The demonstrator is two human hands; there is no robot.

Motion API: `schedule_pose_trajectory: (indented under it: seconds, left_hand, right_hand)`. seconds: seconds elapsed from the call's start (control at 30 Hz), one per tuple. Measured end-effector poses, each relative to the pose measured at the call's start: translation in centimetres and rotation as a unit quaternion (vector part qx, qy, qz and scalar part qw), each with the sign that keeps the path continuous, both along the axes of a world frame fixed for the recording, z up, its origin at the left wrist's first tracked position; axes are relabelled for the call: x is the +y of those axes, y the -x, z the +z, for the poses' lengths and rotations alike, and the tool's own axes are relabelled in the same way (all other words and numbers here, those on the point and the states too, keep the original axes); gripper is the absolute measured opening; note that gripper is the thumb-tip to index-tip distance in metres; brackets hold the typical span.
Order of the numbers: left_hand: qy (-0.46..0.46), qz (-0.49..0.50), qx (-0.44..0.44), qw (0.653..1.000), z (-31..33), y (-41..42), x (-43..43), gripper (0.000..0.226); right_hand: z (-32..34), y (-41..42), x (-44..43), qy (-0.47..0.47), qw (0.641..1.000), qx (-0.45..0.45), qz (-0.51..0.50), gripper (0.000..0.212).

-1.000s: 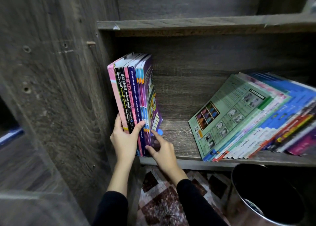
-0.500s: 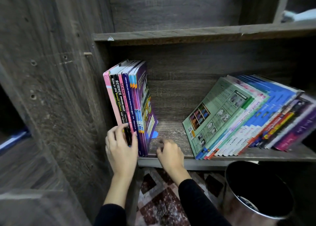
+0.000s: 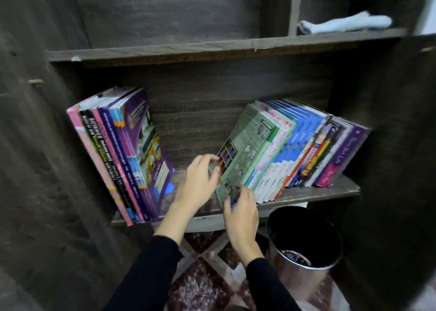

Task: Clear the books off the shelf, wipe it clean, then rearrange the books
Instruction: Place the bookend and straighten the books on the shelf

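Two groups of books stand on the dark wooden shelf (image 3: 318,193). The left group (image 3: 122,155), with pink, black and purple spines, leans left against the cabinet wall. The right group (image 3: 304,145) leans right, and a green-covered book (image 3: 250,145) is its outermost one. My left hand (image 3: 200,181) touches the green cover near its lower left corner, fingers curled on its edge. My right hand (image 3: 240,211) sits at the bottom corner of the same book, at the shelf's front edge. Motion blur hides how firm either grip is.
A pale folded cloth (image 3: 344,23) lies on the upper shelf at the right. A shiny metal bin (image 3: 304,247) with a dark inside stands on the patterned floor (image 3: 203,284) under the shelf's right half. Dark cabinet walls close in on both sides.
Both hands left the left group of books and moved right to the green book. The view swung right and up, bringing the cloth on the upper shelf into sight.
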State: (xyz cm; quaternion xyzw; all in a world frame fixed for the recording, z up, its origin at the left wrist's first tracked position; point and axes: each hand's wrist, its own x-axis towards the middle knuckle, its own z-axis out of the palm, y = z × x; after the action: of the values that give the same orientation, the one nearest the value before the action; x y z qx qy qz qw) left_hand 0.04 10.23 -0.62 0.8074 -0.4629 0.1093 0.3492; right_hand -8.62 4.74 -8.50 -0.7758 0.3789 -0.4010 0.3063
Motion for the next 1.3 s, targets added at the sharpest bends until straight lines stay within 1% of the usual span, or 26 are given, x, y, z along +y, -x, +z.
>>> schedule_pose_trajectory:
  seconds: [0.13,0.23,0.33,0.43,0.5,0.6,0.67,0.73,0.77,0.87,0.97,1.07,1.17,1.23,1.3]
  left_hand:
    - [-0.001,-0.110,0.002,0.994,3.4,1.5,-5.3,0.047]
    - [-0.011,-0.157,-0.058,0.986,6.2,3.2,-8.4,0.061]
    - [-0.034,-0.178,-0.126,0.975,8.1,4.2,-10.9,0.068]
    - [-0.072,-0.183,-0.150,0.969,8.5,4.3,-12.7,0.068]
    - [-0.084,-0.169,-0.166,0.968,8.1,4.3,-13.4,0.065]
    - [-0.034,-0.160,-0.177,0.970,7.1,4.5,-13.6,0.058]
    - [0.002,-0.174,-0.164,0.971,6.6,4.6,-13.6,0.053]
    - [0.014,-0.180,-0.152,0.972,6.3,4.6,-13.6,0.052]
    - [0.015,-0.177,-0.143,0.974,6.2,4.6,-13.6,0.054]
    - [0.026,-0.165,-0.099,0.981,6.2,4.4,-12.9,0.065]
    - [0.058,-0.140,-0.069,0.986,6.5,3.5,-11.3,0.065]
    - [0.093,-0.096,-0.066,0.989,6.5,2.6,-9.6,0.060]
    - [0.121,-0.011,-0.056,0.991,6.4,2.4,-7.9,0.067]
    - [0.134,0.049,-0.032,0.989,6.2,2.4,-6.8,0.072]
    - [0.139,0.096,-0.015,0.985,6.1,2.2,-6.1,0.066]
  right_hand:
    - [-0.2,0.7,-1.4,-0.024,0.998,-0.044,-0.027,0.052]
    - [-0.3,0.6,-2.3,-0.042,0.996,-0.065,-0.036,0.066]
    - [-0.5,0.6,-3.0,-0.075,0.994,-0.081,-0.021,0.069]
    - [-1.0,0.5,-3.3,-0.086,0.991,-0.099,-0.011,0.072]
    - [-1.1,0.2,-3.3,-0.099,0.988,-0.113,-0.015,0.076]
    - [-1.3,-0.3,-3.3,-0.111,0.985,-0.131,-0.022,0.076]
    - [-1.4,-0.6,-3.3,-0.104,0.985,-0.133,-0.029,0.074]
    - [-1.6,-0.9,-3.4,-0.093,0.987,-0.122,-0.039,0.073]
    - [-1.6,-1.1,-3.3,-0.083,0.988,-0.120,-0.048,0.073]
    - [-1.7,-1.7,-3.0,-0.013,0.989,-0.125,-0.082,0.076]
    - [-1.6,-2.4,-2.3,0.027,0.988,-0.128,-0.088,0.080]
    - [-1.5,-3.1,-1.5,-0.003,0.989,-0.137,-0.056,0.078]
    - [-1.7,-3.3,-0.7,-0.044,0.993,-0.114,-0.001,0.077]
    - [-1.9,-3.6,-0.3,-0.038,0.994,-0.097,0.014,0.079]
    - [-1.9,-3.9,-0.2,-0.016,0.996,-0.084,0.014,0.081]
